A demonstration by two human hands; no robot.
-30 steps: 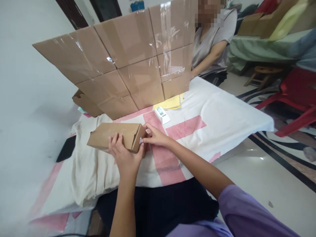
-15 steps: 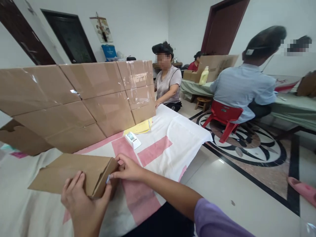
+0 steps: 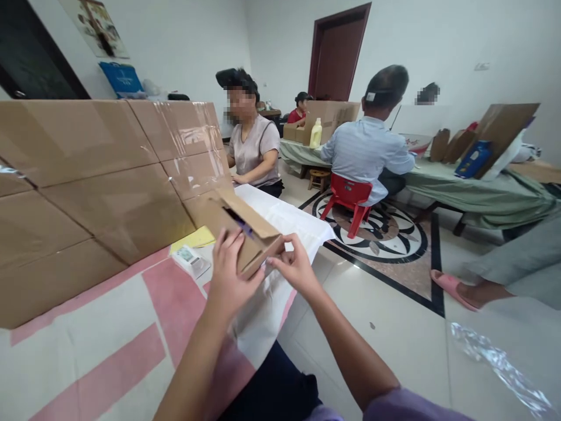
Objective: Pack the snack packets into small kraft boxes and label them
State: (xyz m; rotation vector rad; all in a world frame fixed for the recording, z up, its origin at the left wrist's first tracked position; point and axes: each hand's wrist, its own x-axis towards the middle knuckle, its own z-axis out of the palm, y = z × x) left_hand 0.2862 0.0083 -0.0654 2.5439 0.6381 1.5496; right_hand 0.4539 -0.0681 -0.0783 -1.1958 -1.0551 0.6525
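Note:
I hold a long brown cardboard box (image 3: 239, 225) up off the table with its open end toward me. My left hand (image 3: 230, 275) grips its near side, fingers wrapped over the top. My right hand (image 3: 295, 266) pinches the near end flap between thumb and fingers. Something dark shows inside the box's open end. A small white packet (image 3: 190, 259) lies on the cloth just left of my left hand, beside a yellow sheet (image 3: 195, 238).
A wall of taped cardboard panels (image 3: 100, 175) stands along the far side of the white and pink cloth (image 3: 109, 333). A seated person (image 3: 252, 143) works beyond it. Other people sit at a green-covered table (image 3: 482, 187), one on a red chair (image 3: 348, 199). Someone's foot in a pink slipper (image 3: 451, 286) rests at right.
The box has been lifted off the cloth and swung to the right, its end now toward me. The camera has turned right and up, showing more of the room.

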